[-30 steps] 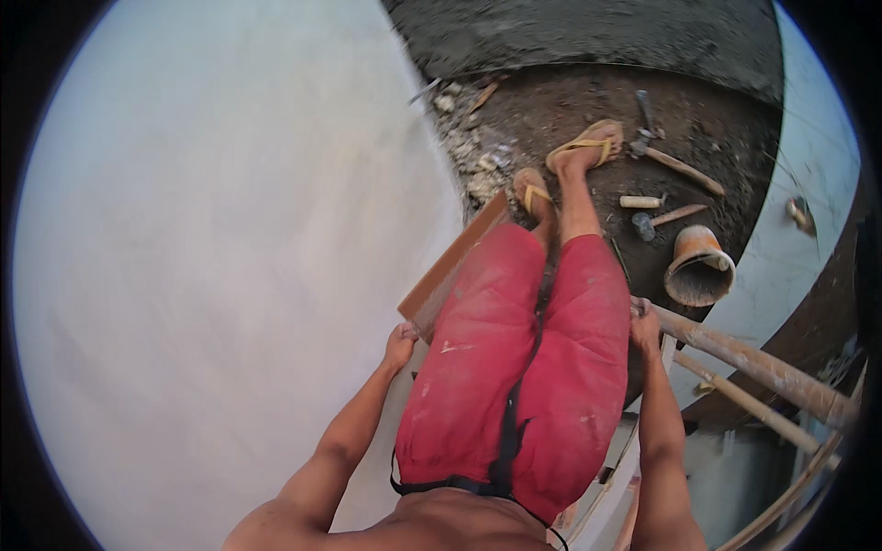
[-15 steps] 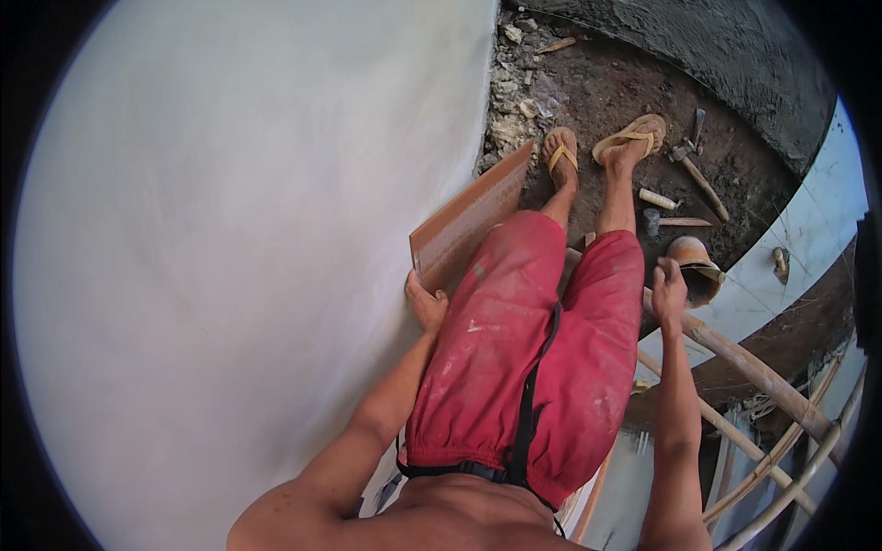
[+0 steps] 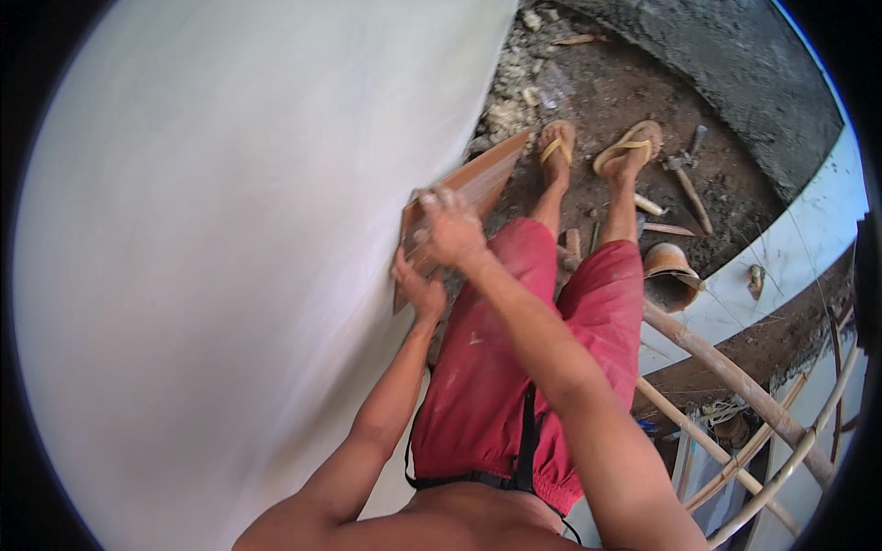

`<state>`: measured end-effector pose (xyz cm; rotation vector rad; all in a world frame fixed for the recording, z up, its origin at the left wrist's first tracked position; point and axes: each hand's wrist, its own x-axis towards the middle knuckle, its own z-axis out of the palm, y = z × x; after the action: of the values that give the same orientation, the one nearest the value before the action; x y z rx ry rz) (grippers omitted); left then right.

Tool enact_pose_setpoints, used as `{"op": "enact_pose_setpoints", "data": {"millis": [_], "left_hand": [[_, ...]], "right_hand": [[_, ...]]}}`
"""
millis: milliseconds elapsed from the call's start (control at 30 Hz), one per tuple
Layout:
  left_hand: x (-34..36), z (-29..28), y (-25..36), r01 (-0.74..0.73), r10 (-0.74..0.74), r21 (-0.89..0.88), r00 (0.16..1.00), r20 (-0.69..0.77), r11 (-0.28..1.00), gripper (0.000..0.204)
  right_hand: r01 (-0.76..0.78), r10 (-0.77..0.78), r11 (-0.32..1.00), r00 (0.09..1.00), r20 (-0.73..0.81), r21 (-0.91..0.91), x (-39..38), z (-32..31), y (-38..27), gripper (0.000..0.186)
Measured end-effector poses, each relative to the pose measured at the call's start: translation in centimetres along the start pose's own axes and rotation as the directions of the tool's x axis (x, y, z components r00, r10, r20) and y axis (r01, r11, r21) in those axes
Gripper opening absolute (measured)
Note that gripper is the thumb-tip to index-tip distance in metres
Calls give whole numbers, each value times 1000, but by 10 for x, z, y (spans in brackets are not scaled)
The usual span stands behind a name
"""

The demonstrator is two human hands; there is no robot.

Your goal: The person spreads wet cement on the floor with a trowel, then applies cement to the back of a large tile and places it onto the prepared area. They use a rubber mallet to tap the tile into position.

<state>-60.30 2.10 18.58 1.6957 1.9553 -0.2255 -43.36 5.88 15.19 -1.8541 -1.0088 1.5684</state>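
Note:
A flat reddish-brown tile (image 3: 497,174) stands on edge, tilted, against the pale wall on my left. Its near lower corner is gripped by my left hand (image 3: 422,288), with the fingers curled around the edge. My right hand (image 3: 451,227) reaches across my thigh onto the tile's near part, its fingers bent over the upper edge and slightly blurred. The two hands are close together, and they cover much of the tile's near end.
A smooth pale wall (image 3: 239,211) fills the left side. On the dirt lie a hammer (image 3: 694,197), a pale roller-like piece (image 3: 649,204) and rubble (image 3: 508,119). A mortar-stained bucket (image 3: 669,275) lies tipped on the right, near bamboo poles (image 3: 726,367). Wet grey cement (image 3: 726,83) is beyond.
My right hand has come from beside the bucket across to the left and onto the tile. My left hand stays on the tile, whose near end has risen slightly.

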Motion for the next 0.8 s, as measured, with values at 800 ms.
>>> {"op": "enact_pose_setpoints", "data": {"millis": [800], "left_hand": [[3,-12,-57,-319,219,54,755,618,946,41]], "right_hand": [[-478,461,820,877,134,314,-51,11,8,79]]}}
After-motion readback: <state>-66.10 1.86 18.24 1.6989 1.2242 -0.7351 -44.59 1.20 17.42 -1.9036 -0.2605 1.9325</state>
